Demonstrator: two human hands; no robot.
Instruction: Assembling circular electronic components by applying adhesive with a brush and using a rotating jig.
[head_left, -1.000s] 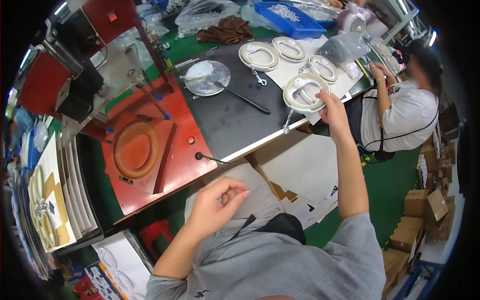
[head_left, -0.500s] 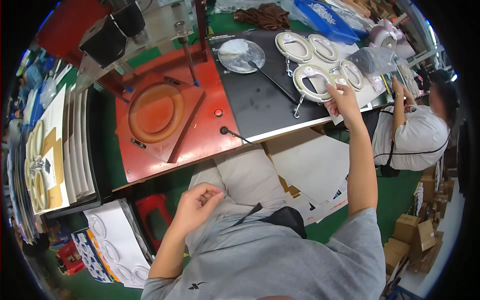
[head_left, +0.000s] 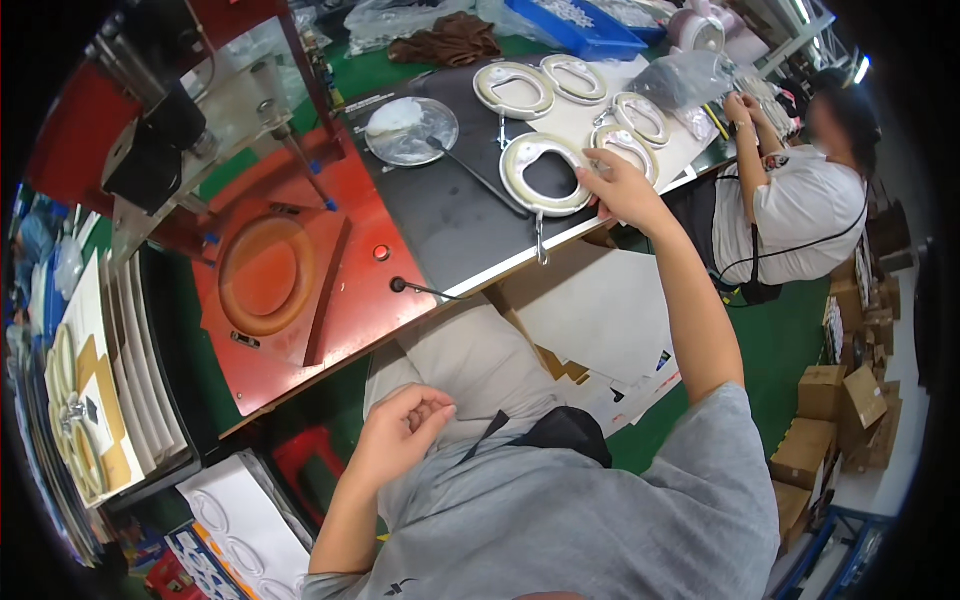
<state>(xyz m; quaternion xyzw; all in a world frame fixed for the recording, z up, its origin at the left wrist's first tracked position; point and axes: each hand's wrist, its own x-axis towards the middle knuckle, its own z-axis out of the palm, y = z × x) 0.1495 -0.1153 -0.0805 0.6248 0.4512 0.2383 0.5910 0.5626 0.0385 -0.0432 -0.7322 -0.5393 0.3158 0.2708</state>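
Observation:
My right hand point(head_left: 625, 190) grips the right rim of a cream oval ring point(head_left: 514, 182) at the front edge of the black table point(head_left: 420, 205). A metal snap clip point(head_left: 541, 240) dangles from that ring over the white table edge. Several similar rings lie behind and to the right, among them one ring point(head_left: 488, 92) with its own clip and another ring point(head_left: 655, 122) on white sheets. My left hand point(head_left: 405, 432) hovers above my lap, fingers curled in, with nothing visible in it.
Left of the black surface stands a red press point(head_left: 375, 315) with an orange oval mould point(head_left: 237, 270). A round metal dish point(head_left: 440, 120) holds white material, with a black-handled tool point(head_left: 485, 180) against it. A blue tray point(head_left: 600, 42) lies far back. Another person point(head_left: 810, 200) sits at the right.
My right hand has drawn the ring left, away from the other rings, showing more of one behind it. The whole view has swung to the right. My left hand stays curled over my lap.

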